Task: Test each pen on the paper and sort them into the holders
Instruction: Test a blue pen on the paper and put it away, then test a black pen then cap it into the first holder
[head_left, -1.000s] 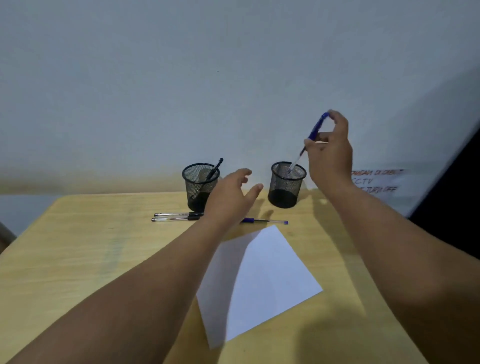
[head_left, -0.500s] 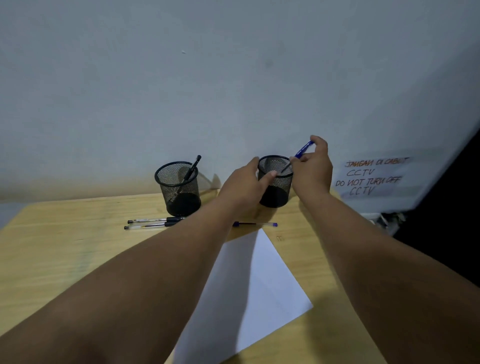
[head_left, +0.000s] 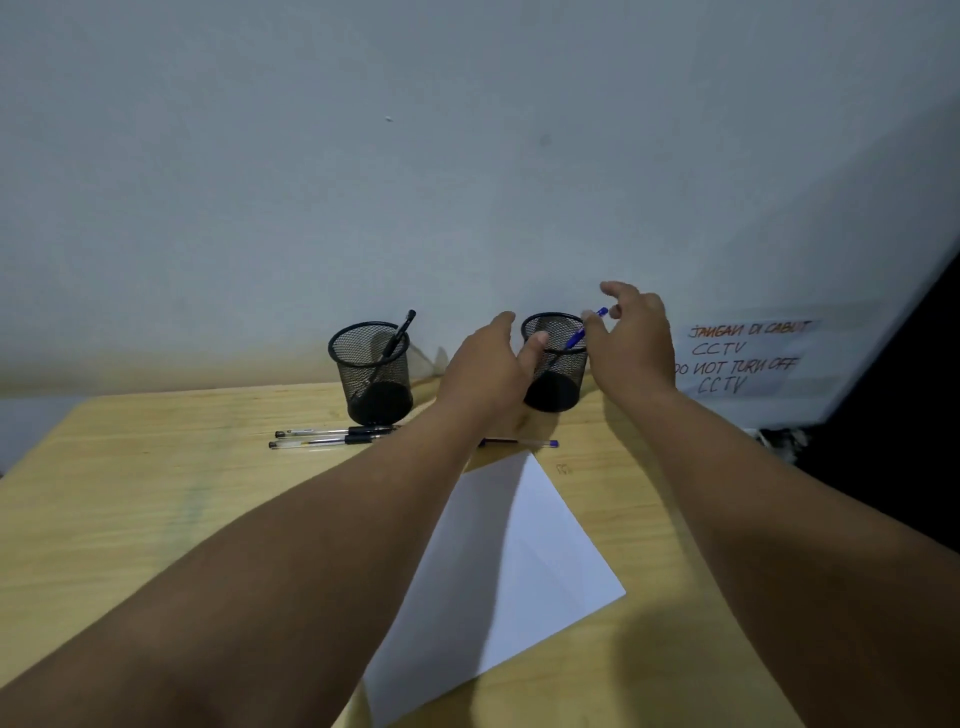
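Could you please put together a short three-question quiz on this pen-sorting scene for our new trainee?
1. True or false: the blue pen stands in the right holder.
2. How many pens lie on the table?
3. The left hand touches: A) the paper B) the right holder C) the left holder.

Key: 1 true; 2 three; 3 B.
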